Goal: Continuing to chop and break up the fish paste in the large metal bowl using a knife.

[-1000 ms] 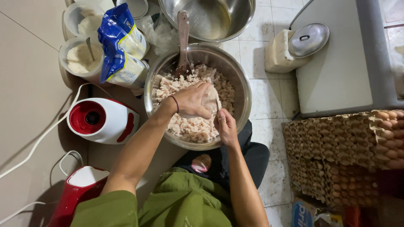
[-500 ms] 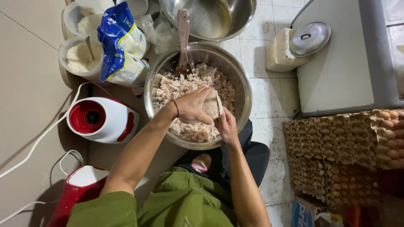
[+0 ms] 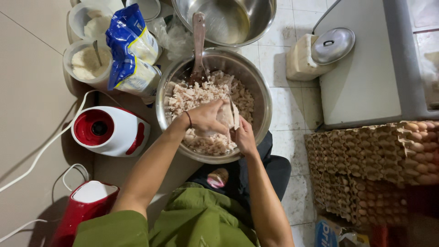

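We see both arms bare from the short sleeves down. Top point(image 3: 183, 219) is olive green, loose, creased fabric, sleeve edge ending at the upper arm. Left hand point(image 3: 208, 118) has a thin dark band at the wrist point(image 3: 189, 120). Right hand point(image 3: 244, 137) is bare, no rings or band visible. Dark trousers point(image 3: 274, 169) below, with a small pink-and-pale patch point(image 3: 217, 178) at the lap.

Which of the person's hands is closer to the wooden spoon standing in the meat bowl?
Left. The left hand lies over the chopped meat below the wooden spoon; the right hand sits lower and farther right, near the bowl's front rim.
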